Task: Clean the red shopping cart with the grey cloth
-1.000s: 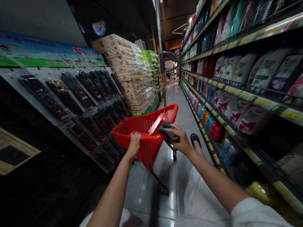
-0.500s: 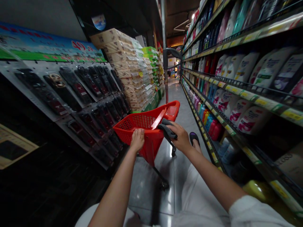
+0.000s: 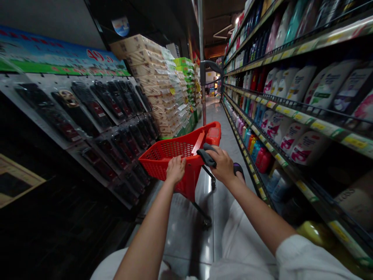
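A red plastic shopping cart point(image 3: 159, 168) with a perforated basket stands on the floor in front of me. My left hand point(image 3: 175, 171) is closed over its near rim, fingertips bent to the inside. A dark grey cloth point(image 3: 207, 157) is bunched in my right hand point(image 3: 223, 165), pressed against the rim near the right corner. A pale red flap or bar point(image 3: 198, 142) crosses the basket beside the cloth. The basket's floor is mostly out of sight.
On the right, long shelves point(image 3: 303, 112) hold shampoo bottles. To the left hang packaged belts point(image 3: 96, 103) on a rack, with stacked cartons point(image 3: 148, 77) beyond. A metal post point(image 3: 201, 46) rises behind the cart. The tiled aisle point(image 3: 214, 112) runs ahead.
My left hand has slid rightward along the rim. The cart has turned slightly, its near legs shifting right. My right hand still holds the cloth, a little closer to the rim.
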The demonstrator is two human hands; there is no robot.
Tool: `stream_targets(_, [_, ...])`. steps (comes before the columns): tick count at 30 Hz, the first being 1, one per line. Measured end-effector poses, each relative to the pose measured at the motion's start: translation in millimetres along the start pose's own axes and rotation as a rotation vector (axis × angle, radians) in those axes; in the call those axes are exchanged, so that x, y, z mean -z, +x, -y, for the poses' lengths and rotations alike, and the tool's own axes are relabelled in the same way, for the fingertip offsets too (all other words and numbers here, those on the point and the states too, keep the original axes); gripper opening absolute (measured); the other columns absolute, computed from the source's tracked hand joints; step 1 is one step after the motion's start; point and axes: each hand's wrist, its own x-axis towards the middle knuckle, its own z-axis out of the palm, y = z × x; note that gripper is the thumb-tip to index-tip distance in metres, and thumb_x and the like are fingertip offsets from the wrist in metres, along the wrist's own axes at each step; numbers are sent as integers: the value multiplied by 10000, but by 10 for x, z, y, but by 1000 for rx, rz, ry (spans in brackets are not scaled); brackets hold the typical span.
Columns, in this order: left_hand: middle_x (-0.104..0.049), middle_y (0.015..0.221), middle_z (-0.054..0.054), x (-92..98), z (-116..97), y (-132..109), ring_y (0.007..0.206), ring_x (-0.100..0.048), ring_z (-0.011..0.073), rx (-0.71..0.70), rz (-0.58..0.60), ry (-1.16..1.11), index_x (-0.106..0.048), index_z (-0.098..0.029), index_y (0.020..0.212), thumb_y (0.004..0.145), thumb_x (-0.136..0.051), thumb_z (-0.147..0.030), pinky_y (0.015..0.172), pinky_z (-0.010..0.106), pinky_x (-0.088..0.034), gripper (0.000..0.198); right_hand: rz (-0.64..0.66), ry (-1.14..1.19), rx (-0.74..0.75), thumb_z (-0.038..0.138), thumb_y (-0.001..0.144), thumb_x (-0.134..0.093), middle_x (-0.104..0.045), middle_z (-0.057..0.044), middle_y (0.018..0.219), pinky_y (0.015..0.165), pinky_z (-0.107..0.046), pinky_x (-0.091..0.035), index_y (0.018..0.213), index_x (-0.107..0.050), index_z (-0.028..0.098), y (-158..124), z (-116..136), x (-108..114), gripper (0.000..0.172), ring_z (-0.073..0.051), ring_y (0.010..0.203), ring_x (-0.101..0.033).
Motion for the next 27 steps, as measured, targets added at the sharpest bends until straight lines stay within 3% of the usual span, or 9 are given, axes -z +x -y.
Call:
stream_targets(6, [-534,1405,126,-12,-292,48,1318,-450,230,-101,43,45,-438,-175,1400,1003,-271,-376,1137,445,-316,475,-77,-43,-149,271,865,-549,-562,-30,1343,863,-356,-461,1130,-660,280,235,-380,-29,288,-243,1055,-549])
stream_targets(12, [-485,1454,118,-40,-529,18,1347,-403,294,-10,77,90,-394,-208,1435,987,-356,-396,1143,588,-238,488,-62,-174,-185,249,834,-580,-579,-44,1304,812,-361,-433,1083,-672,276,299,-342,-20,267,-251,981,-525])
stream_targets(16, [-537,1362,157,28,-471,-39,1270,-455,306,-51,78,140,-412,-163,1417,975,-387,-394,1103,538,-311,499,-18,-176,-117,284,856,-573,-573,-40,1313,785,-357,-432,1081,-674,290,278,-311,4,247,-252,962,-517])
stream_targets(22, [-563,1324,123,109,-324,-151,1199,-495,256,-224,68,110,-424,-181,1414,972,-406,-349,1065,412,-367,473,46,-97,-2,338,850,-604,-597,-39,1280,856,-347,-434,1092,-677,282,255,-488,139,259,-248,1026,-553])
stream_targets(25, [-565,1334,97,132,-124,-224,1213,-502,227,-282,106,71,-418,-213,1422,982,-392,-370,1061,371,-379,468,45,-39,44,366,838,-623,-609,-34,1273,874,-342,-440,1095,-678,277,243,-612,176,277,-244,1041,-568])
stream_targets(27, [-589,1295,114,165,77,-281,1192,-526,240,-236,119,118,-442,-194,1404,989,-367,-382,1047,386,-390,462,32,-20,40,368,839,-617,-612,-35,1273,873,-346,-445,1090,-680,270,275,-686,170,276,-245,1039,-573])
